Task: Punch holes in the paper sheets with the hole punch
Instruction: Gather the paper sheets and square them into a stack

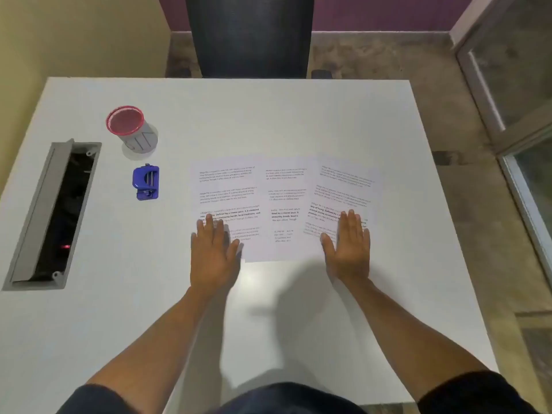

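Both hands lie flat and palm-down with fingers spread, gripping nothing: the left hand (pixel 213 253) rests on the near left corner of the paper sheets (pixel 285 209), its thumb and fingertips on the paper and its heel on the bare desk (pixel 298 121), while the right hand (pixel 349 249) presses the near right part of the spread, fingers pointing toward the far edge. The sheets are white, printed with short blocks of black text, some lines in bold; they lie overlapping side by side in the middle of the desk, and three can be counted, the rightmost one turned slightly clockwise against the other two. No punched holes can be made out in them. The hole punch (pixel 145 182) is one small blue piece with metal parts showing in its top, sitting untouched to the left of the sheets, well apart from the left hand. Just beyond it, toward the far left corner, stands one grey cylindrical cup (pixel 132 129) with a pink-red rim. Along the left edge a grey-framed cable slot (pixel 50 213) is sunk into the white desk, dark inside. Past the far edge stands a dark chair back (pixel 249 34).
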`<move>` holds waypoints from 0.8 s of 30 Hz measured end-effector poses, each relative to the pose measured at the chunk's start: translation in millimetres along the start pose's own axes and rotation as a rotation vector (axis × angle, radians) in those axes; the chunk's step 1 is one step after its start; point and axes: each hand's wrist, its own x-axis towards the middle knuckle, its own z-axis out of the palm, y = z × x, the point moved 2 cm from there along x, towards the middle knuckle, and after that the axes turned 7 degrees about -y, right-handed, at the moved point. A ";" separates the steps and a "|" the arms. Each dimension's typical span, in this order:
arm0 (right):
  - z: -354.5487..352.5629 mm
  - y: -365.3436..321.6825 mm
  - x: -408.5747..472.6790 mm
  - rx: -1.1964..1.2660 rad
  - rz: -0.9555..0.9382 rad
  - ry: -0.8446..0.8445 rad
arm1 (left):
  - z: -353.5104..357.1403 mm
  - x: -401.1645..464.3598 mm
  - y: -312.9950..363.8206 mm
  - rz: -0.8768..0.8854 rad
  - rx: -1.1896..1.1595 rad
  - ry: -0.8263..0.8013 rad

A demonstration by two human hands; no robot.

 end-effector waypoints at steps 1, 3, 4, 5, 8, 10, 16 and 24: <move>0.6 4.1 0.1 0.009 0.054 0.005 | 1.4 0.8 -1.6 -0.066 -0.036 0.002; 1.8 13.7 1.2 0.000 0.201 -0.047 | 2.1 2.8 -5.1 -0.213 -0.087 0.001; 4.1 19.4 -0.2 -0.005 0.270 -0.097 | 3.4 3.3 -6.4 -0.281 -0.114 -0.019; 6.1 22.6 0.5 -0.015 0.321 -0.139 | 5.7 6.0 -7.7 -0.342 -0.137 -0.039; 11.2 24.9 1.1 -0.044 0.396 -0.256 | 8.3 12.3 -9.5 -0.474 -0.195 -0.083; 13.8 23.6 -1.2 -0.082 0.401 -0.311 | 11.0 14.8 -8.4 -0.503 -0.198 -0.081; 19.0 16.4 -2.7 -0.109 0.312 -0.345 | 17.7 19.3 -7.8 -0.469 -0.161 -0.051; 24.5 3.0 0.5 -0.128 0.212 -0.374 | 11.4 25.8 -11.8 -0.512 -0.296 -0.007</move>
